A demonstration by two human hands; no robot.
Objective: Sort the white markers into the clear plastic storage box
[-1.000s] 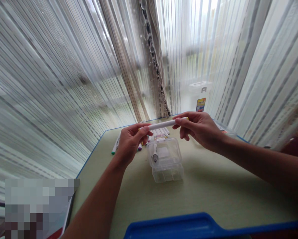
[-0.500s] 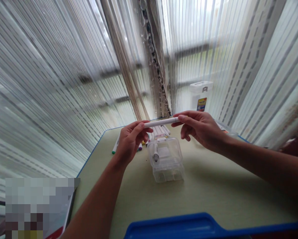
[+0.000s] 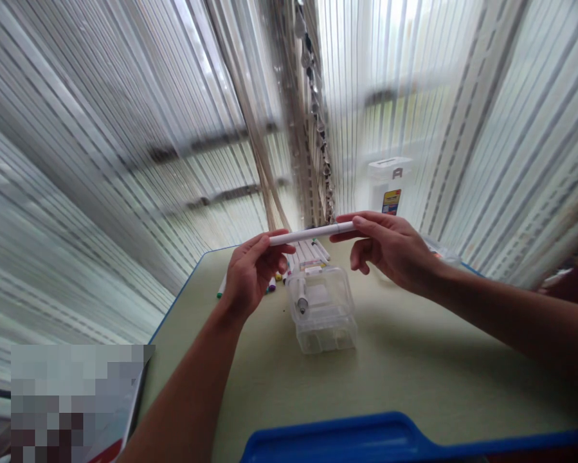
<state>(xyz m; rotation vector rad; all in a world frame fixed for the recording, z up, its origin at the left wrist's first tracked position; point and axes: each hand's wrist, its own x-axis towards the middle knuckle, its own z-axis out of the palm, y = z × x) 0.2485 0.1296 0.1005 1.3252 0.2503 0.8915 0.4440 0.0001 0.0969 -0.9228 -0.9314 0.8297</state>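
A white marker pen (image 3: pixel 312 233) is held level in the air between both hands, above a clear plastic box (image 3: pixel 323 310). My left hand (image 3: pixel 253 273) pinches its left end with thumb and fingertips. My right hand (image 3: pixel 389 248) pinches its right end the same way. Inside the clear box lies one marker with a grey tip (image 3: pixel 301 301). Just behind the box, several more markers (image 3: pixel 312 253) lie on the pale green table (image 3: pixel 414 366).
A green-capped marker (image 3: pixel 220 289) lies at the table's left edge. A white container with a yellow label (image 3: pixel 389 183) stands at the back by the sheer striped curtains (image 3: pixel 125 161). A blue tray rim (image 3: pixel 366 440) runs along the near edge.
Both hands have lifted the white marker slightly higher, and the view has tilted a little. The grip on both ends is unchanged.
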